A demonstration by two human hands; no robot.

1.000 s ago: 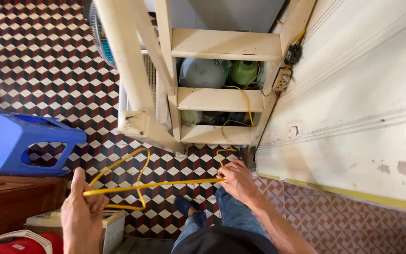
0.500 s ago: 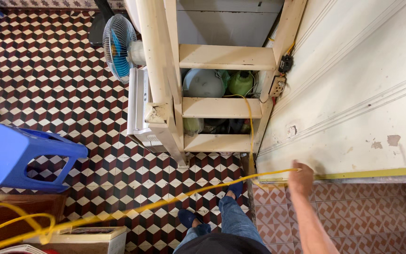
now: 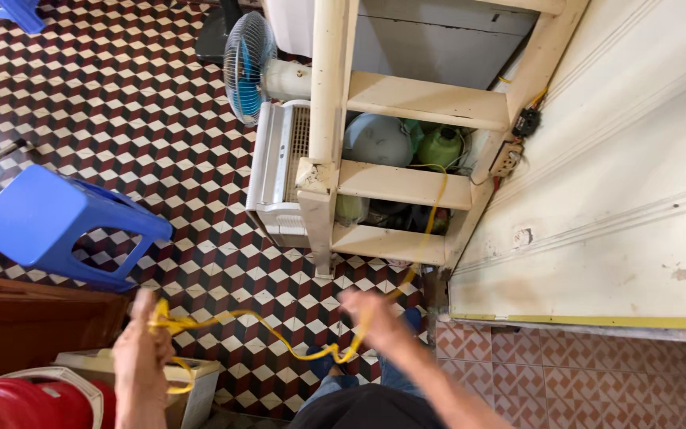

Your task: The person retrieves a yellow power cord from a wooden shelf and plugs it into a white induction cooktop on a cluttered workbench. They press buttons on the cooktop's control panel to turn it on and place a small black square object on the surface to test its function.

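Seen from the head camera, the left hand (image 3: 140, 357) is closed in a fist around several loops of a yellow cord (image 3: 279, 330), held low at the bottom left of the view. From those loops the cord sags in a shallow curve across to the right hand (image 3: 375, 318), which is blurred; its fingers look curled about the cord, though the blur keeps the grip from being certain. Past the right hand the cord rises to the wooden stair (image 3: 406, 183), a cream-painted open flight, and runs in between its treads. Under the stair sit a pale grey-blue gas cylinder (image 3: 376, 141) and a green round container (image 3: 441, 147) just beside it. A white slatted appliance (image 3: 279, 171) leans against the stair's left side, and a small fan with a blue guard (image 3: 248, 65) stands just above it. On the stair's right stringer a black plug (image 3: 527, 121) and a pale wall socket (image 3: 506, 159) are fixed near the cream panelled wall (image 3: 621, 183), which carries a yellow strip along its bottom edge. A blue plastic stool (image 3: 57, 226) lies tipped on the floor (image 3: 129, 103), which is tiled in a dark red, black and white cube pattern. At the bottom left are a dark wooden cabinet (image 3: 33, 326), a white box (image 3: 192, 385) and a red round lid (image 3: 33, 401).
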